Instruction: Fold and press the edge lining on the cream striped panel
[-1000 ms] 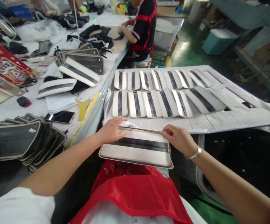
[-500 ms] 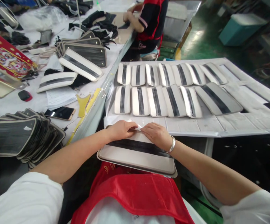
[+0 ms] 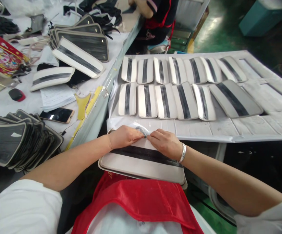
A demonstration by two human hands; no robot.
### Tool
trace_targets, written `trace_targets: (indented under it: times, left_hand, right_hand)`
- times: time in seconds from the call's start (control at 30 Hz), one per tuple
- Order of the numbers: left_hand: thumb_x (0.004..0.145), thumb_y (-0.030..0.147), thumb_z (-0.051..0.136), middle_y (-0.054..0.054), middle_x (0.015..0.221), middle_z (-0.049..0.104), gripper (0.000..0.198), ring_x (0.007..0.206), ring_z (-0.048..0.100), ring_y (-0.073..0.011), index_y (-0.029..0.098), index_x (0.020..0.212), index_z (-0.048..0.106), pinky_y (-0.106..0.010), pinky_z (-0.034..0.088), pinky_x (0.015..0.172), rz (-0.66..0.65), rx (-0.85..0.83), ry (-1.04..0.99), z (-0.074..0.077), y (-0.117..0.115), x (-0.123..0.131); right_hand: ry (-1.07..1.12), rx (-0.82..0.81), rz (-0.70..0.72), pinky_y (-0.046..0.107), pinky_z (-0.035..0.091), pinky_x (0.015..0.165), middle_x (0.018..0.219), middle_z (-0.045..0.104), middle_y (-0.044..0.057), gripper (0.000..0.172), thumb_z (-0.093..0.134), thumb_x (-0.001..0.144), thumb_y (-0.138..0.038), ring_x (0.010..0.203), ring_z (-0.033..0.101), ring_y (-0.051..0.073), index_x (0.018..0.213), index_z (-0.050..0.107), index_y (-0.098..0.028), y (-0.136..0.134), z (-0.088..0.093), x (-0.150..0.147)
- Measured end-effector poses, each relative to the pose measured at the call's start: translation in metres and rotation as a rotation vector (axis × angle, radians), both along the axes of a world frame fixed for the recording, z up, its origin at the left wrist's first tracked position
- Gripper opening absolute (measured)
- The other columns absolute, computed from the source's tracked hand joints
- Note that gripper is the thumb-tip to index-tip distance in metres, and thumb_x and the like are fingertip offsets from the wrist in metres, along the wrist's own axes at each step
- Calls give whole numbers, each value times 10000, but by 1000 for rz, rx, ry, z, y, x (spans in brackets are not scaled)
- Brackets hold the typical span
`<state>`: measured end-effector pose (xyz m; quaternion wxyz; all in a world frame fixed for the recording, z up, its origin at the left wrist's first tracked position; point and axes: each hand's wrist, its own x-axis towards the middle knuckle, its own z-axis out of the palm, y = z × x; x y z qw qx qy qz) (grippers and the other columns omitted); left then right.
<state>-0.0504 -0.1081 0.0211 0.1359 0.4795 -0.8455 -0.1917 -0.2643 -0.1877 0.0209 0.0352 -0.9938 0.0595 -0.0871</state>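
A white padded panel with a black stripe point(image 3: 141, 162) lies across my lap, above a red apron point(image 3: 136, 204). My left hand point(image 3: 123, 136) and my right hand point(image 3: 165, 143) meet at the panel's far edge. Both pinch something small and thin there, with fingers pressed together; I cannot make out what it is. A bracelet sits on my right wrist.
Two rows of striped white panels point(image 3: 165, 100) lie on a white-covered board point(image 3: 228, 130) ahead. A stack of dark panels point(image 3: 14, 143) sits at left, with a phone point(image 3: 56, 115) and papers on the left table. Another person point(image 3: 157, 19) works at the back.
My right hand slid left along the panel's far edge until it met my left hand. The view tilted down and the panel sits slightly nearer.
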Motion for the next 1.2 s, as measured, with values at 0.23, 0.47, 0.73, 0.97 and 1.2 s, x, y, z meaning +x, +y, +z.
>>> trace_targets:
  times: [0.23, 0.47, 0.73, 0.97, 1.2]
  left_hand:
    - [913, 203, 369, -62, 1062, 672, 296, 987, 620, -148, 155, 1036, 634, -235, 484, 837, -137, -122, -70, 2, -4, 4]
    - [892, 144, 387, -110, 914, 649, 234, 864, 604, -166, 110, 933, 615, -276, 484, 772, -226, -164, -281, 6, 1, -7]
    - [870, 182, 440, -131, 1026, 602, 224, 982, 526, -223, 109, 1006, 602, -376, 419, 852, -144, -235, -293, 14, 14, -13]
    - [864, 212, 490, -66, 861, 618, 182, 856, 548, -151, 130, 817, 645, -276, 438, 821, 8, -130, 21, 1, -4, -30]
    - [899, 189, 421, -81, 876, 610, 228, 859, 537, -176, 121, 926, 637, -307, 441, 803, -137, -240, -130, 2, -8, -37]
  right_hand:
    - [91, -24, 27, 294, 349, 612, 850, 572, 88, 222, 388, 914, -164, 750, 447, 178, 954, 605, -132, 1, 7, 2]
    - [228, -131, 151, 302, 312, 544, 829, 557, 124, 201, 421, 865, -109, 755, 455, 210, 872, 621, -86, 12, 18, 14]
    - [65, 102, 23, 292, 436, 731, 950, 578, 93, 278, 429, 878, -117, 845, 498, 168, 1112, 579, -120, -5, 9, -20]
    - [-93, 94, 1, 287, 446, 729, 909, 595, 86, 274, 393, 914, -139, 789, 481, 158, 1094, 599, -127, -12, -6, -50]
    - [-2, 22, 38, 285, 390, 689, 873, 566, 80, 254, 400, 913, -164, 786, 442, 173, 1066, 598, -122, -12, -3, -45]
